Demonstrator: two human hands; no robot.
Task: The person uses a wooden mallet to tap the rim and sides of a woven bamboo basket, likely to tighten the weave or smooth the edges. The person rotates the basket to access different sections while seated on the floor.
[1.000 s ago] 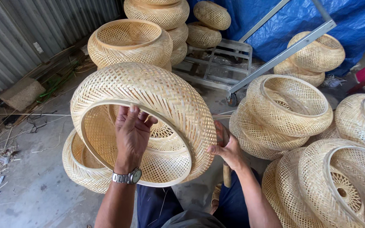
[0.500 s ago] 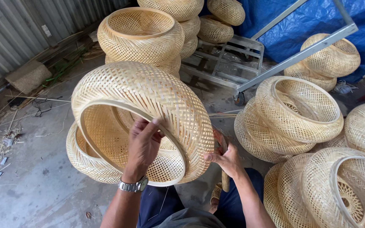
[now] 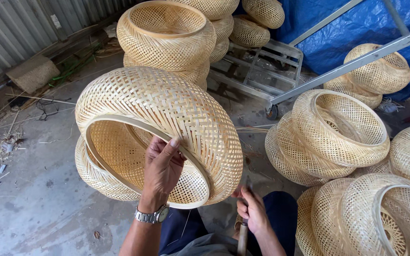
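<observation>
Scraps of paper and loose bamboo strips (image 3: pixel 20 99) lie on the concrete floor (image 3: pixel 39 208) far out to the left of the fingers, below a corrugated metal wall (image 3: pixel 10 28). Nearer, a second woven basket (image 3: pixel 98 175) sits on the floor just behind and under the one being held. The left hand (image 3: pixel 161 173), a metal watch (image 3: pixel 153 215) on its wrist, reaches into the mouth of the large woven bamboo basket (image 3: pixel 167 114), which is tilted on its side with the opening toward the person; the fingers (image 3: pixel 169 147) are close together and hooked over the inner rim hoop, thumb inside. Above them stands a stack of similar baskets (image 3: pixel 167 38). Just right of and below the fingers, the right hand (image 3: pixel 252 213) is closed round a wooden handle (image 3: pixel 242 239) and touches the basket's lower edge; what the handle belongs to cannot be told. Farther right a metal trolley frame (image 3: pixel 266 66) lies before a blue tarpaulin (image 3: pixel 357 28), and piles of more woven baskets (image 3: pixel 338 132) fill the floor beside the person's knee.
</observation>
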